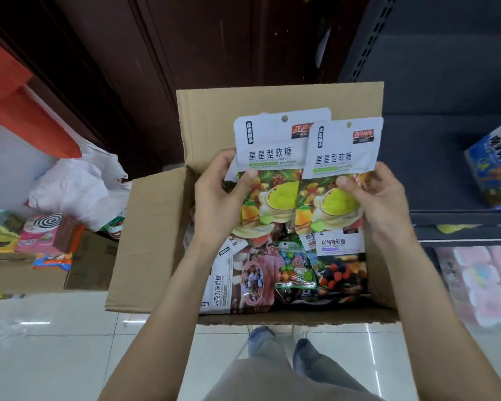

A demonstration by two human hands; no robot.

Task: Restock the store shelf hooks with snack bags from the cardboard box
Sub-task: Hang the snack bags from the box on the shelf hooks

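Two hands work at frame centre above the open cardboard box [156, 233] of mixed snack packs: the left hand [214, 198] pinches one white-topped, fruit-printed candy bag [268, 157], the right hand [379, 198] pinches its twin [342, 151], overlapping, hang-holes up.

Floor: pale glossy tiles [55, 337], light reflecting off them. Far left: red plastic object [18, 91] above a white plastic bag [78, 183]. Below the bag, a pink box printed with a black spiral coil [42, 233] rests on a flat brown carton [87, 261]. Far centre: dark wooden panelling [156, 53]. Right: blue printed box [493, 166] on a dark shelf; pink wrapped packs [480, 282] lower down.
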